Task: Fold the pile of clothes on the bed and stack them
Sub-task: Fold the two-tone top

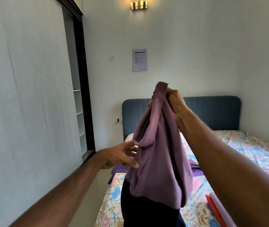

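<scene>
Head view: right hand [173,102] grips the top of a mauve garment [156,153], hanging unfolded above the bed [253,149]. Left hand [122,156], fingers spread, touches its side edge. Purple clothing [120,169] lies loose behind it; folded red and lilac items [215,208] sit near the right edge. Judged partly done, most folding outstanding.

Head-worn camera looks forward over the bed [251,149], hands close.

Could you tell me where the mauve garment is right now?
Centre of the head view: the mauve garment hangs above the bed, gripped by the right hand, left hand touching its side.
</scene>
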Demonstrator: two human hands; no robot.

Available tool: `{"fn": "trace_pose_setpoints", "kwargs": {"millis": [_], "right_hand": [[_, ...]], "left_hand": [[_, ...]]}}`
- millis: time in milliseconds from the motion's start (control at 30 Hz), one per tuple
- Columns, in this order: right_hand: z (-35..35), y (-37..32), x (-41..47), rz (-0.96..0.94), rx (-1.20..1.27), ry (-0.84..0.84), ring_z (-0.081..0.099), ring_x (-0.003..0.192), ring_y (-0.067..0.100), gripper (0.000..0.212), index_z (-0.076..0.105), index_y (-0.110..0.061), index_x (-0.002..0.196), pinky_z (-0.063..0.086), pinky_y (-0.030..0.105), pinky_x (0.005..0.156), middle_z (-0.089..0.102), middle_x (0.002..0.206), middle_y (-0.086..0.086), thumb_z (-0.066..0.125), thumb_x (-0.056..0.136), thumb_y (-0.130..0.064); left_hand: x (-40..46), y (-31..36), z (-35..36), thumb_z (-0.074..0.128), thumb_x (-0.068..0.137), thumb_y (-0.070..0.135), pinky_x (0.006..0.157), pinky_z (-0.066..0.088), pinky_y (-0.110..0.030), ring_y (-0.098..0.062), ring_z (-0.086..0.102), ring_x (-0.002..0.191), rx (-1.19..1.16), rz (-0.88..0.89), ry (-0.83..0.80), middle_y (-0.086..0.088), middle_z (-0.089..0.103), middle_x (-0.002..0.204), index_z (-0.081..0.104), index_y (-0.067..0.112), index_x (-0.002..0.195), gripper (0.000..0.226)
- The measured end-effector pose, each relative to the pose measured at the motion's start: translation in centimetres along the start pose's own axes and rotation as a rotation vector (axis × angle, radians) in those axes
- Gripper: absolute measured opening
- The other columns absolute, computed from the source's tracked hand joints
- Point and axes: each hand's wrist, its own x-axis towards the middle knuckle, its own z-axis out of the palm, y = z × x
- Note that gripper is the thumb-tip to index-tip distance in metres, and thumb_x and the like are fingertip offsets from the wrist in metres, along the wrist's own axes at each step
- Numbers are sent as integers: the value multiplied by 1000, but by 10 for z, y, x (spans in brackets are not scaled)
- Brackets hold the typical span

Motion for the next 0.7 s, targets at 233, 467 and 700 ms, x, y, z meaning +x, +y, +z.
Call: {"fn": "trace_pose_setpoints", "kwargs": {"millis": [233, 467, 700], "right_hand": [[-16, 4, 3, -11, -33, 223, 65, 74, 35, 14, 62, -3, 86, 62, 49, 73, 63, 74, 18, 54, 94, -12], [-59, 97, -47, -211, -744, 568, 60, 73, 18, 34, 62, -10, 86, 47, 31, 66, 65, 80, 3, 65, 93, -44], [-66, 168, -103, 9, -623, -22, 71, 88, 19, 16, 71, 1, 103, 60, 39, 78, 78, 97, 11, 74, 93, -11]], "left_hand": [[17, 31, 33, 72, 91, 11, 72, 58, -31, -15, 72, 90, -102, 153, 415, 4, 78, 96, 72, 19, 111, 21], [33, 83, 11, 52, 103, 44, 78, 49, -37, -21, 59, 84, -218, 85, 613, -1, 66, 94, 70, 22, 105, 29], [41, 84, -16, 54, 103, 36, 83, 46, -32, -17, 56, 91, -137, 141, 618, -2, 66, 97, 69, 15, 99, 26]]}}
